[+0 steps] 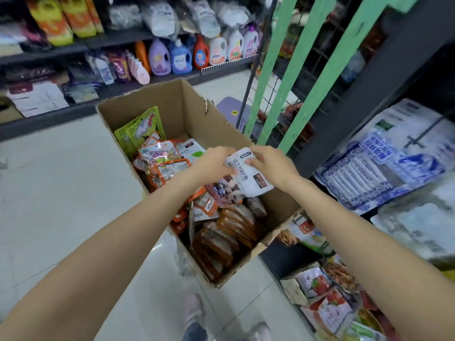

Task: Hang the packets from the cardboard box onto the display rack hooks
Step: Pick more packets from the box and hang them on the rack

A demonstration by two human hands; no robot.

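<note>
Both of your hands meet over the open brown cardboard box [187, 114]: your right hand [272, 164] curls its fingers over the upper end of a white plastic packet with black printed characters [248, 177], and your left hand [211, 164] pinches the packet's left edge from the other side. The packet sits tilted, above the box's right half, lifted clear of the mixed orange, brown and green packets piled below it.

The green-framed wire display rack [283, 94] stands just beyond the box, up and to your right; its hooks are too blurred to pick out.

Risks from here, as I judge them: your right fingers cover the top end, where a hang hole would likely be, so you may need to shift your grip before threading a hook, and a loose regrip could drop the packet back into the pile. The glossy film looks slippery. Swinging up towards the rack, your forearm could also catch the torn flap on the box's far right corner and jolt the box.
</note>
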